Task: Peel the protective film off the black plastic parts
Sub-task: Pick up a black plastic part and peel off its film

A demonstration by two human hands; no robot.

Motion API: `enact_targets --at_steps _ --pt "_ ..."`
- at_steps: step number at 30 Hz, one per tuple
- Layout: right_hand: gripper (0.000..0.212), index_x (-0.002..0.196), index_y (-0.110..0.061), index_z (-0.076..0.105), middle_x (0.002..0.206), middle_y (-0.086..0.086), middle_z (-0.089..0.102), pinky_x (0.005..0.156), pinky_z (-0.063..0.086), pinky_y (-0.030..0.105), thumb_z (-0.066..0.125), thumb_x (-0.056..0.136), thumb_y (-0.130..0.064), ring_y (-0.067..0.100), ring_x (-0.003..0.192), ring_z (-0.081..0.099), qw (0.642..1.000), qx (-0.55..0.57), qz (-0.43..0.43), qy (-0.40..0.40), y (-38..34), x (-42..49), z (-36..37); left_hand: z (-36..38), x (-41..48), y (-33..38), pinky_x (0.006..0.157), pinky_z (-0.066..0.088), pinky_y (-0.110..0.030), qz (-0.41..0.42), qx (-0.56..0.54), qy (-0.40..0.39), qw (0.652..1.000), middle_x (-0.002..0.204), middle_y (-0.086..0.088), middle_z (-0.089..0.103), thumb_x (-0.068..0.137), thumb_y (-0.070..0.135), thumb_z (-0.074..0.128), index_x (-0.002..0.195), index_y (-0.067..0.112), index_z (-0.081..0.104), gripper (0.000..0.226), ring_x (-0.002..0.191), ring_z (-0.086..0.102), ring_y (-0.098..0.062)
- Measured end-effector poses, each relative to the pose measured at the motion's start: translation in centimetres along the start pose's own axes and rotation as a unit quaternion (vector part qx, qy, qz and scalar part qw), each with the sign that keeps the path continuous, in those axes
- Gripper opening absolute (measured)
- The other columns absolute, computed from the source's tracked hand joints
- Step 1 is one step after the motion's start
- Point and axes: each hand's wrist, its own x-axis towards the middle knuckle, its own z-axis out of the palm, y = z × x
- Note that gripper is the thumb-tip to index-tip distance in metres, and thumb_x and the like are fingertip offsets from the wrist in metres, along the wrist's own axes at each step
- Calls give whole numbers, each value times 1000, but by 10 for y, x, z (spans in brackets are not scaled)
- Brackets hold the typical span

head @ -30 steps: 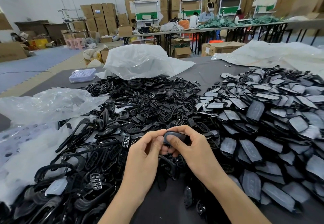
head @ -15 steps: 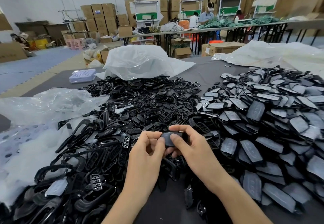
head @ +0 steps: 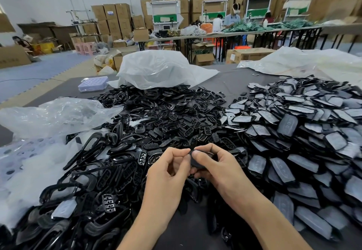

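Far to the left of the grips a crumpled clear bag (head: 54, 114) lies on the tabletop (head: 231, 85), and just left of them spreads a tangle of glossy black frames (head: 109, 163). A second ago the part lay flat between both thumbs with its dull grey face showing. Since then the left grip (head: 166, 173) has slid to the part's left end and now pinches there with thumb and forefinger, its other fingers loosely curled below. The black plastic part (head: 199, 162) sits between the two grips, held above the near edge of the pile and mostly hidden by them. The right grip (head: 219, 169) clasps it from the right, with the thumb tip pressed on the top edge right beside the left thumb and the fingers curled under. I read that shift as the film's corner being picked loose, so the peel is only starting, though no lifted film can be made out. Both wrists angle inward, and the forearms rise from the lower edge of the view. To the right of the grips lies the heap of grey-filmed parts (head: 293, 142), not yet peeled.
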Motion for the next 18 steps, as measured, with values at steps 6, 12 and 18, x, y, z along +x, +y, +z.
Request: enact_targets --at_steps 6,12,18 --pt "13 82 -10 61 76 10 72 59 53 23 66 92 -4 19 65 67 999 -33 -15 15 -5 -2 -2 -4 -4 -1 72 48 -8 127 151 -9 980 96 21 70 99 36 55 106 41 67 14 85 68 2" --pt "31 68 -17 53 63 2 59 56 51 22 65 92 -1 13 57 59 996 -5 -39 80 -6 -2 -2 -1 -10 -2 70 52 -20 251 336 -85 904 100 16 68 95 23 47 118 31 62 28 83 65 -1" --pt "39 58 -22 54 67 3 63 54 53 22 65 90 -3 18 62 67 994 57 -30 86 -10 2 -11 13 -20 0 55 35 -8 211 289 -134 924 91 20 66 91 23 49 128 45 57 44 56 50 0"
